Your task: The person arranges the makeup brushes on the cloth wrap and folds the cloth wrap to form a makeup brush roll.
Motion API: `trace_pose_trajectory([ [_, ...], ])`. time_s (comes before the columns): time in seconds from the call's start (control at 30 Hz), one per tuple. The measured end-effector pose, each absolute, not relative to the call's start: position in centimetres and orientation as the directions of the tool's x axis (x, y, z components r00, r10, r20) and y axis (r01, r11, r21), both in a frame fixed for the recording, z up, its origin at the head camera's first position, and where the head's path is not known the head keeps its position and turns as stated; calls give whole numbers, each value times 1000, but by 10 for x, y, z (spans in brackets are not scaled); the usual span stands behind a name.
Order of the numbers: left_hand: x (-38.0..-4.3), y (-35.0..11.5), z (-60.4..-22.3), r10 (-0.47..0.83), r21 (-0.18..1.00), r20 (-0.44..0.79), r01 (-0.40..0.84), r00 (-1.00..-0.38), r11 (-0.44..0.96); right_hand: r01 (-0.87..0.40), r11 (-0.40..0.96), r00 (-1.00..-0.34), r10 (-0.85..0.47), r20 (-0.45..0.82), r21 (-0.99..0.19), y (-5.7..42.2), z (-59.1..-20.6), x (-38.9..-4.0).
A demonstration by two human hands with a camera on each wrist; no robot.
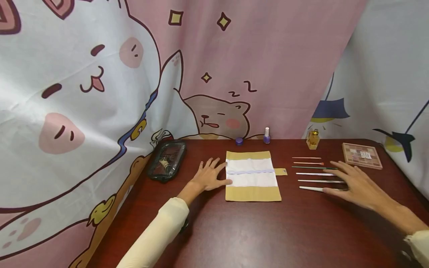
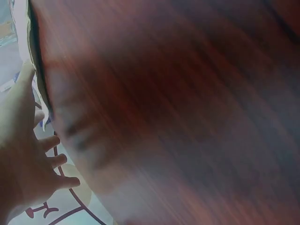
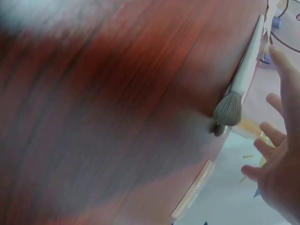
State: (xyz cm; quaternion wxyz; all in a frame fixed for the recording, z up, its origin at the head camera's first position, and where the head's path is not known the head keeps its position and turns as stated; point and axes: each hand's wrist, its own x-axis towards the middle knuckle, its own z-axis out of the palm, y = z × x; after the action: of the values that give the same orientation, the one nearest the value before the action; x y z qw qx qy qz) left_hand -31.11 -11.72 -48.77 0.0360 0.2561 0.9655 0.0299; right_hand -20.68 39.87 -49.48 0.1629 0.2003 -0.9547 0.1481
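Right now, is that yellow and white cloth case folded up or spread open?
Spread open. The case lies flat on the table, its white panel showing between two yellow bands, with the strap sticking out unfastened.

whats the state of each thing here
pouch: unfolded flat, strap unfastened
brushes: six, lying in a row
nail polish: upright, capped
gold bottle: upright
palette: flat, looks closed
purple pot: lid unclear
black tray: flat, can't tell if covered
left hand: spread, at pouch's left edge
right hand: spread, over brushes' right ends

A tan-and-white cloth pouch (image 1: 252, 178) is lying spread open on the bench (image 1: 234, 230), while six slim brushes (image 1: 310, 174) are resting in a row to its right
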Motion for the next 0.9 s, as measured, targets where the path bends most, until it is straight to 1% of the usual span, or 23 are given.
trace_pose_trajectory([
  [0.23, -313, -115, -491, 496, 95, -96, 488, -863, 867, -425, 877, -861, -316, 399, -224, 407, -491, -202],
  [0.47, -311, -116, -487, 502, 148, -133, 484, -854, 862, -424, 890, -855, -332, 397, -169, 415, -494, -197],
  [0.67, -312, -117, -487, 520, 163, -135, 498, -844, 852, -445, 884, -839, -357, 411, -140, 418, -494, -196],
  [0.9, -313, -115, -485, 546, 174, -130, 523, -827, 834, -468, 872, -831, -381, 405, -140, 419, -497, -197],
])
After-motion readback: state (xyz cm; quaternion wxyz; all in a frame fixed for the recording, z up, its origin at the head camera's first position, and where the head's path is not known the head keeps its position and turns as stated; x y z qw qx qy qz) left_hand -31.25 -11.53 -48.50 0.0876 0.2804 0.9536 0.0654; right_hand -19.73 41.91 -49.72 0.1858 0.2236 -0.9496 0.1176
